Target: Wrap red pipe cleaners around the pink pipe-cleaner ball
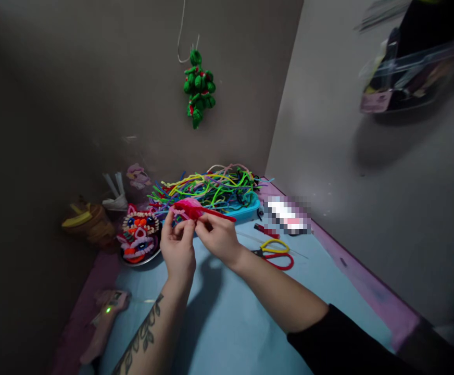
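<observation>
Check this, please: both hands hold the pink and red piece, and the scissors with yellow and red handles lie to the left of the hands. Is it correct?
Not quite: the scissors lie to the right of the left hand and right hand, as the head view shows.

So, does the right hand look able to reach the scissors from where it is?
Probably yes: the scissors lie on the table close to the right hand, handles uncovered, though it would first have to release the red-and-pink piece.
</observation>
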`<state>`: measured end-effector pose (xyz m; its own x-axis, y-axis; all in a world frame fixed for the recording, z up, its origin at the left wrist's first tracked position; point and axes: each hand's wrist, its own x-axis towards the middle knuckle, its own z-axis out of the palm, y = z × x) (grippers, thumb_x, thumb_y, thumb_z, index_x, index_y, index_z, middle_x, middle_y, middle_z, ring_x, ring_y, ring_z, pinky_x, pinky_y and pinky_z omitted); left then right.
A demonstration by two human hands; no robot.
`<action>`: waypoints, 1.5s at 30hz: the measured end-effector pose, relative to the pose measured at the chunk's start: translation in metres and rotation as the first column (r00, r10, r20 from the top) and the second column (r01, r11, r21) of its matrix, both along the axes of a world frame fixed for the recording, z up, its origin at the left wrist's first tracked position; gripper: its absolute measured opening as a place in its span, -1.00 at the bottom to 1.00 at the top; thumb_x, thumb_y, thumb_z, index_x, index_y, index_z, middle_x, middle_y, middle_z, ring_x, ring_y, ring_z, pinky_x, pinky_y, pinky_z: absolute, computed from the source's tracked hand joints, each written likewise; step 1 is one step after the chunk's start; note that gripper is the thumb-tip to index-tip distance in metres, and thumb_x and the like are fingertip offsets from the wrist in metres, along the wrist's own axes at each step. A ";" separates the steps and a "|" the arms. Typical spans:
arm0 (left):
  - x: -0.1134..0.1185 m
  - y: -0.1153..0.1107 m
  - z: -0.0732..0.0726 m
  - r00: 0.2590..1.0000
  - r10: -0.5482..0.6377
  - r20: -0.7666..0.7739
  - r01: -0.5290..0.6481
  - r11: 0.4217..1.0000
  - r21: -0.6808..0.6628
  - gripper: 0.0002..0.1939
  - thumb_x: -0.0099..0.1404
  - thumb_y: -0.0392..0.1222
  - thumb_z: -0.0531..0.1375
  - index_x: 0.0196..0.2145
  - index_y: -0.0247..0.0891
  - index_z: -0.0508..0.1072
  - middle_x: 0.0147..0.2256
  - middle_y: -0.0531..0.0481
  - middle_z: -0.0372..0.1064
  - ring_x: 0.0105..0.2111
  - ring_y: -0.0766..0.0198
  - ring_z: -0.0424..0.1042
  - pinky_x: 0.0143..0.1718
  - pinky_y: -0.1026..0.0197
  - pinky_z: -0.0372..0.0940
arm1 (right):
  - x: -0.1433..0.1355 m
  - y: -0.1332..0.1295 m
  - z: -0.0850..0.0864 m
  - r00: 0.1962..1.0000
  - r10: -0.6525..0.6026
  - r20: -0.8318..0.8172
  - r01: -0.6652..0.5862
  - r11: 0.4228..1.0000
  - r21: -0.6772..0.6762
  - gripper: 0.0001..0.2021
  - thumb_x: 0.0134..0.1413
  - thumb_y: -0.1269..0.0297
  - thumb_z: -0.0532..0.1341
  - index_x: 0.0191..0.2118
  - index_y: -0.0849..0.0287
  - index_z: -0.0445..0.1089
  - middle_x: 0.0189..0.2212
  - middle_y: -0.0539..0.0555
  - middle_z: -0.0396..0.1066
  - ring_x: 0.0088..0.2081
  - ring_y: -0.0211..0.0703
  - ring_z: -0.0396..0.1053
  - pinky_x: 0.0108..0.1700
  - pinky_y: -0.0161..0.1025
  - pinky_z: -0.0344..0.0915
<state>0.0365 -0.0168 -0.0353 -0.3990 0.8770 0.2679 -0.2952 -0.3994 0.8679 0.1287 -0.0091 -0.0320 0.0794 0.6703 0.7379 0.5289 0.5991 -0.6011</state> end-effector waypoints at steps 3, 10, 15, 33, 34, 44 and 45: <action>-0.001 0.001 -0.001 0.999 -0.027 0.020 0.027 1.000 -0.004 -0.28 0.04 -0.23 0.33 0.16 -0.26 0.21 -0.49 0.14 0.38 -0.46 0.49 0.35 -0.23 0.37 0.28 | -0.001 -0.001 -0.001 1.000 0.019 -0.021 -0.020 0.999 -0.027 -0.85 0.04 0.33 0.10 -0.51 0.15 0.31 -0.56 -0.03 0.36 -0.49 -0.28 0.29 -0.37 -0.35 0.19; -0.003 0.002 0.000 0.997 -0.073 0.020 0.073 0.997 0.014 -0.30 0.05 -0.23 0.33 0.15 -0.20 0.24 -0.45 0.10 0.39 -0.42 0.46 0.37 -0.22 0.36 0.28 | 0.000 0.000 0.007 0.971 0.079 -0.225 -0.144 0.946 -0.289 -0.84 -0.03 0.25 0.14 -0.55 0.15 0.26 -0.61 -0.10 0.28 -0.54 -0.33 0.21 -0.44 -0.36 0.14; -0.005 0.003 0.006 0.991 -0.128 0.037 0.126 0.991 0.056 -0.31 0.01 -0.27 0.35 0.11 -0.14 0.29 -0.41 0.10 0.37 -0.39 0.47 0.36 -0.22 0.39 0.27 | 0.006 0.004 0.010 0.942 0.154 -0.297 -0.255 0.904 -0.342 -0.86 -0.09 0.23 0.20 -0.50 0.15 0.25 -0.63 -0.14 0.22 -0.56 -0.35 0.17 -0.50 -0.38 0.11; -0.003 0.003 -0.002 0.992 -0.116 -0.059 0.112 0.992 -0.064 -0.76 -0.01 -0.18 0.36 -0.36 -0.30 0.49 -0.44 0.03 0.44 -0.45 0.40 0.39 -0.34 0.33 0.29 | 0.025 0.011 0.016 0.955 0.154 -0.255 -0.147 0.988 0.044 -0.85 0.13 0.31 0.16 -0.44 0.14 0.40 -0.46 0.00 0.34 -0.35 -0.24 0.31 -0.26 -0.28 0.26; -0.002 0.003 -0.002 0.992 -0.111 -0.064 0.106 0.992 -0.069 -0.76 -0.01 -0.18 0.36 -0.35 -0.30 0.49 -0.44 0.03 0.44 -0.45 0.40 0.39 -0.35 0.33 0.29 | 0.025 0.011 0.016 0.959 0.130 -0.253 -0.125 0.991 0.039 -0.84 0.14 0.31 0.15 -0.44 0.15 0.39 -0.46 0.00 0.33 -0.35 -0.24 0.30 -0.26 -0.27 0.26; 0.000 0.000 0.004 0.949 -0.292 0.121 0.304 0.948 -0.097 -0.74 -0.01 -0.17 0.36 -0.38 -0.28 0.40 -0.43 0.09 0.36 -0.44 0.45 0.36 -0.37 0.39 0.26 | 0.022 0.004 0.009 0.960 0.262 -0.101 -0.239 0.950 0.200 -0.89 0.13 0.34 0.16 -0.26 0.10 0.43 -0.34 0.05 0.45 -0.27 -0.23 0.38 -0.18 -0.24 0.35; 0.000 -0.001 0.008 0.937 -0.310 0.161 0.329 0.938 -0.108 -0.73 -0.02 -0.17 0.36 -0.38 -0.28 0.40 -0.44 0.10 0.36 -0.45 0.45 0.36 -0.38 0.39 0.26 | 0.022 0.003 0.007 0.954 0.291 -0.068 -0.271 0.938 0.217 -0.87 0.13 0.34 0.16 -0.22 0.09 0.43 -0.31 0.06 0.45 -0.26 -0.22 0.39 -0.18 -0.23 0.36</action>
